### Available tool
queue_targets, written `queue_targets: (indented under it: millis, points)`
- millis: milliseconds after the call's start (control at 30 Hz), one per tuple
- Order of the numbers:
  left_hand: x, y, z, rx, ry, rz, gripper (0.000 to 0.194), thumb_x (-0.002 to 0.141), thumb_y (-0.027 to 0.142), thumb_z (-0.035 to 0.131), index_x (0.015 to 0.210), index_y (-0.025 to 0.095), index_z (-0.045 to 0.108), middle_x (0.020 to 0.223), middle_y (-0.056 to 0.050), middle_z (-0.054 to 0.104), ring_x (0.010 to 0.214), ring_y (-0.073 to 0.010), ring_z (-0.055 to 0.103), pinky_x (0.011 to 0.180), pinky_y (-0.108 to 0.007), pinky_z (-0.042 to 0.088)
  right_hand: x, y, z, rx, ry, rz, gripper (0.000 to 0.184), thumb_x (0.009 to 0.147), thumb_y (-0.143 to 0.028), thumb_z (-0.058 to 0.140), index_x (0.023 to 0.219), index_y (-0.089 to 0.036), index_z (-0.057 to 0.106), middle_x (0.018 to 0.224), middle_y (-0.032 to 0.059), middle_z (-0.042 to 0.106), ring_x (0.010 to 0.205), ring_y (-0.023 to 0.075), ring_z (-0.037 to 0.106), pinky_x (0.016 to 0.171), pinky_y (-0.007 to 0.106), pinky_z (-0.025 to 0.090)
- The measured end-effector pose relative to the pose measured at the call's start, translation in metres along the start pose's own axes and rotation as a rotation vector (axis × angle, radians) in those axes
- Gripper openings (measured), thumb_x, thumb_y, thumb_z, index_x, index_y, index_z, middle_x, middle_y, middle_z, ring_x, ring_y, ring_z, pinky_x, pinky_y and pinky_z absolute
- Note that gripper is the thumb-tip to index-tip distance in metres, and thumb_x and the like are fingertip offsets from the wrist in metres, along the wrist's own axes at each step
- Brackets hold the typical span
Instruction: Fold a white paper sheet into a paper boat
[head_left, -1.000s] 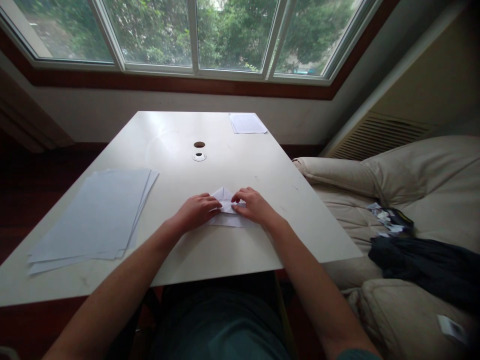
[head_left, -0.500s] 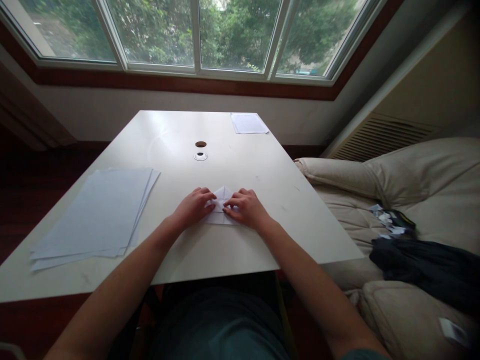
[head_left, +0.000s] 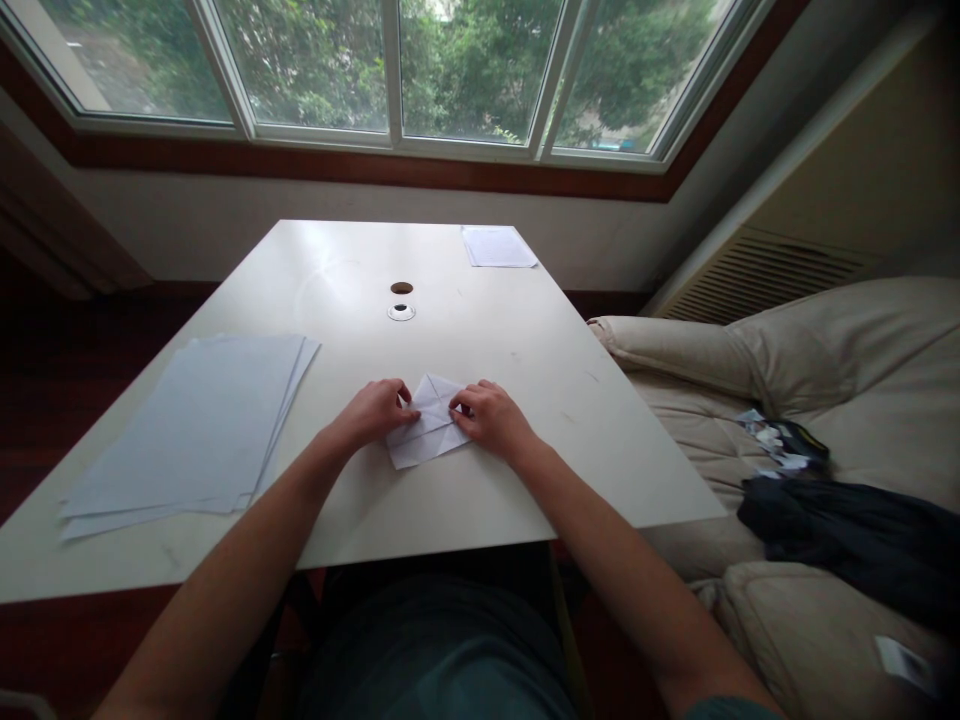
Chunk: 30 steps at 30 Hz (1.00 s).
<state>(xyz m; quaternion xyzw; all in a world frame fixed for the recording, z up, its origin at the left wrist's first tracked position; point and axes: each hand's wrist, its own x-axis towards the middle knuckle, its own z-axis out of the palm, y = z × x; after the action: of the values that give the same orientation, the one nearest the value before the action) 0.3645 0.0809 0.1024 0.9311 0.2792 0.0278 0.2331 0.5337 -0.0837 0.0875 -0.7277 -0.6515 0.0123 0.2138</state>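
Note:
A small folded sheet of white paper (head_left: pixel 426 443) lies on the white table between my hands, turned at an angle, with crease lines and a pointed top. My left hand (head_left: pixel 379 408) is at its left side, thumb and forefinger curled together at the paper's edge. On the opposite side my right hand (head_left: pixel 491 418) pinches the right part of the paper, its fingers covering that edge. Both wrists stay low over the tabletop.
A stack of white sheets (head_left: pixel 202 425) spreads over the table's left side. Smaller papers (head_left: pixel 499 247) lie at the far right corner. A cable hole (head_left: pixel 402 288) and its round cover (head_left: pixel 401 312) sit mid-table. To the right stands a beige sofa (head_left: pixel 795 370) with dark cloth (head_left: pixel 847 540) on it.
The folded paper has turned counterclockwise, its lower left corner coming nearer to me. My left hand has shifted slightly left; my right hand has stayed almost in place.

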Motion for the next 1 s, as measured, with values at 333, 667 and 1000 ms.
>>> queue_targets:
  millis: [333,667,1000]
  points:
    - [0.004,0.001,0.002,0.031,-0.039,-0.026,0.03,0.071,0.049,0.071,0.079,0.02,0.073,0.075,-0.004,0.072,0.068,-0.0188,0.065,0.055,-0.026,0.04,-0.002,-0.002,-0.001,0.058,0.031,-0.015,0.017,0.087,-0.036,0.066,0.089,-0.02,0.071,0.09,0.0071,0.065,0.094,0.0218,0.054,0.087,0.035,0.045]
    - [-0.002,0.009,0.007,0.02,0.203,0.315,0.034,0.079,0.024,0.066,0.113,0.023,0.068,0.13,-0.008,0.063,0.12,-0.0257,0.056,0.102,-0.041,0.045,-0.002,0.002,0.002,0.068,0.026,-0.004,0.015,0.085,-0.03,0.066,0.098,-0.022,0.068,0.1,0.0065,0.065,0.097,0.0209,0.057,0.089,0.034,0.046]
    - [-0.006,0.011,0.007,0.153,0.084,0.442,0.025,0.085,0.04,0.067,0.106,0.029,0.074,0.112,-0.007,0.066,0.104,-0.0237,0.06,0.096,-0.039,0.046,0.0,0.008,0.002,0.045,0.042,0.058,0.022,0.078,-0.016,0.068,0.096,-0.026,0.072,0.112,0.0052,0.068,0.111,0.0258,0.053,0.096,0.042,0.038]
